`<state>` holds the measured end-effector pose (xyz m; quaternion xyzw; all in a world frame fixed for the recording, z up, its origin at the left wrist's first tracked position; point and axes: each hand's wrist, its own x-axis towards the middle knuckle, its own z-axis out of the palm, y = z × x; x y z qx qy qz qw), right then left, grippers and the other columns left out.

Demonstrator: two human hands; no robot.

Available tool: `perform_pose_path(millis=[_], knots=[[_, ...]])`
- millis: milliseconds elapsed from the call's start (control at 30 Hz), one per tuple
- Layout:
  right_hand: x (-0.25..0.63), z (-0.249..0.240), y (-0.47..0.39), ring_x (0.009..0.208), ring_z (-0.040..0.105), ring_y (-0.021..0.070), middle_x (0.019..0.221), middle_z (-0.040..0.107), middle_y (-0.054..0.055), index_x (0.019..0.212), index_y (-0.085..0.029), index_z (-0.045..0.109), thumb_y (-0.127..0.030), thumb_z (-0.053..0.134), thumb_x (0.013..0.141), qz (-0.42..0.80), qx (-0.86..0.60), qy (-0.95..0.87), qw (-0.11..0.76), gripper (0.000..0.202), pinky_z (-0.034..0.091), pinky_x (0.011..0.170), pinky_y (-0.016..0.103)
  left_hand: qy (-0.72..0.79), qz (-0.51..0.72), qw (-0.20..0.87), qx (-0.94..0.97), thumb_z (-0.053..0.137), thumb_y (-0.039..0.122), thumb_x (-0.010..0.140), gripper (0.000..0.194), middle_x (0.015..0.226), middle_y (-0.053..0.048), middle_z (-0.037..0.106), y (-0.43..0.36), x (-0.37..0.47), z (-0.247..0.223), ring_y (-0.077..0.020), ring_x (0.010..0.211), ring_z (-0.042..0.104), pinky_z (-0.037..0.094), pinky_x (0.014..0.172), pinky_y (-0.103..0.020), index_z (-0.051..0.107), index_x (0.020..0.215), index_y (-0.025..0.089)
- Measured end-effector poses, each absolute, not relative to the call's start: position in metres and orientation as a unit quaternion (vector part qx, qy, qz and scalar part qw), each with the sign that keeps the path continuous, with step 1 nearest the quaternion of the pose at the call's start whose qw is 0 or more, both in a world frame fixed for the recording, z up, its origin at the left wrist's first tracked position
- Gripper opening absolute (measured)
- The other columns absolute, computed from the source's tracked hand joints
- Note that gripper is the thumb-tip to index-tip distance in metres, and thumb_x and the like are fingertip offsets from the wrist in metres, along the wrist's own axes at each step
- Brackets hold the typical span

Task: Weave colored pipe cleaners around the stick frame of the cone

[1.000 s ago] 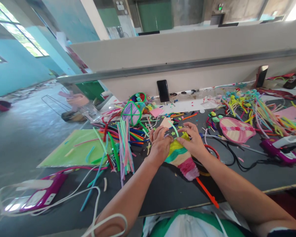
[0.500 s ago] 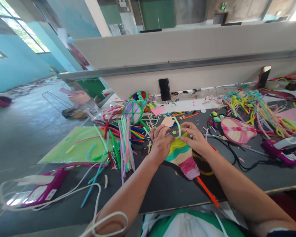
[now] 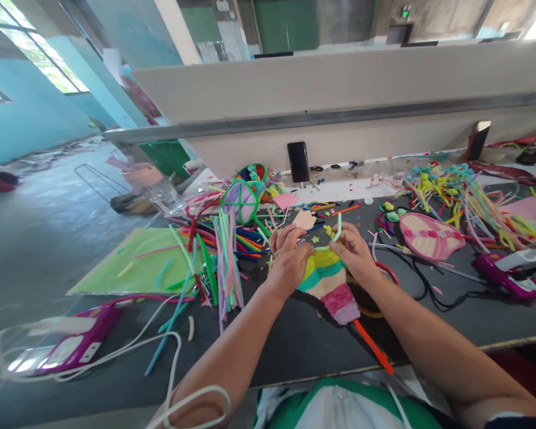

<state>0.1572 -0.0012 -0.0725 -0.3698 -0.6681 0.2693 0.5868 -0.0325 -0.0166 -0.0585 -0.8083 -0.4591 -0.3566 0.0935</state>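
Observation:
A striped pipe-cleaner craft piece [image 3: 324,276], yellow, teal, cream and pink with a lilac tip, lies between my hands, an orange stem [image 3: 374,347] pointing from its narrow end toward me. My left hand [image 3: 290,259] is closed on its upper left edge, fingertips pressed down there. A pale green pipe cleaner [image 3: 339,227] runs along the top edge and bends upward at the right. My right hand [image 3: 356,253] pinches it at the bend. Yellow pipe-cleaner ends stick up near the right fingertips. What lies under the left fingers is hidden.
Bundled pastel pipe cleaners [image 3: 227,268] and a green sheet [image 3: 129,262] lie left. A pink oval craft piece [image 3: 432,236] sits right, near a purple device [image 3: 509,277] with cables. A second purple device [image 3: 74,342] is at left. A phone [image 3: 298,162] leans against the partition.
The free end of the pale green pipe cleaner has swung to the right, with my right hand now pinching it at the bend. My left hand stays on the piece's edge.

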Motion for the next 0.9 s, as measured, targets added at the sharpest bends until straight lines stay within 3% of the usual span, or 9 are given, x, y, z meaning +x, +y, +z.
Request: perform_pose_path(millis=[200, 333, 567, 733, 900], knots=[[0.154, -0.077, -0.005, 0.092, 0.057, 0.0182, 0.1, 0.059, 0.005, 0.086, -0.023, 0.058, -0.023, 0.055, 0.085, 0.224, -0.403, -0.636, 0.618, 0.003, 0.045, 0.08, 0.032, -0.454, -0.354, 0.095, -0.812, 0.054, 0.021, 0.086, 0.014, 0.118, -0.004, 0.057, -0.016, -0.033, -0.058, -0.0248, 0.128, 0.038, 0.013, 0.113, -0.051, 0.067, 0.08, 0.024], [0.149, -0.075, -0.008, 0.083, 0.058, 0.0168, 0.095, 0.063, 0.005, 0.076, -0.022, 0.055, -0.02, 0.056, 0.082, 0.18, -0.446, -0.629, 0.611, 0.006, 0.044, 0.073, 0.03, -0.453, -0.353, 0.094, -0.813, 0.055, 0.019, 0.085, 0.014, 0.117, -0.003, 0.057, -0.015, -0.034, -0.059, -0.0245, 0.128, 0.038, 0.012, 0.113, -0.051, 0.067, 0.08, 0.024], [0.146, -0.078, -0.004, 0.098, 0.06, 0.0203, 0.097, 0.067, 0.005, 0.063, -0.021, 0.052, -0.025, 0.063, 0.072, 0.34, -0.481, -0.505, 0.631, 0.014, 0.046, 0.079, 0.031, -0.454, -0.346, 0.086, -0.816, 0.055, 0.021, 0.086, 0.015, 0.117, -0.003, 0.058, -0.012, -0.035, -0.062, -0.0242, 0.129, 0.037, 0.009, 0.115, -0.051, 0.067, 0.077, 0.024], [0.145, -0.079, -0.003, 0.072, 0.059, 0.0147, 0.087, 0.067, 0.001, 0.066, -0.021, 0.055, -0.028, 0.064, 0.07, 0.424, -0.475, -0.456, 0.621, 0.012, 0.046, 0.065, 0.027, -0.461, -0.322, 0.071, -0.824, 0.052, 0.028, 0.089, 0.017, 0.122, -0.004, 0.058, -0.009, -0.036, -0.064, -0.0244, 0.13, 0.036, 0.008, 0.115, -0.051, 0.068, 0.084, 0.024], [0.144, -0.077, -0.005, 0.068, 0.058, 0.0156, 0.074, 0.066, 0.0, 0.067, -0.021, 0.056, -0.034, 0.064, 0.069, 0.404, -0.501, -0.473, 0.601, 0.015, 0.045, 0.061, 0.027, -0.458, -0.3, 0.06, -0.835, 0.051, 0.031, 0.09, 0.021, 0.131, -0.005, 0.053, -0.01, -0.033, -0.064, -0.0253, 0.129, 0.035, 0.015, 0.112, -0.049, 0.068, 0.099, 0.025]])
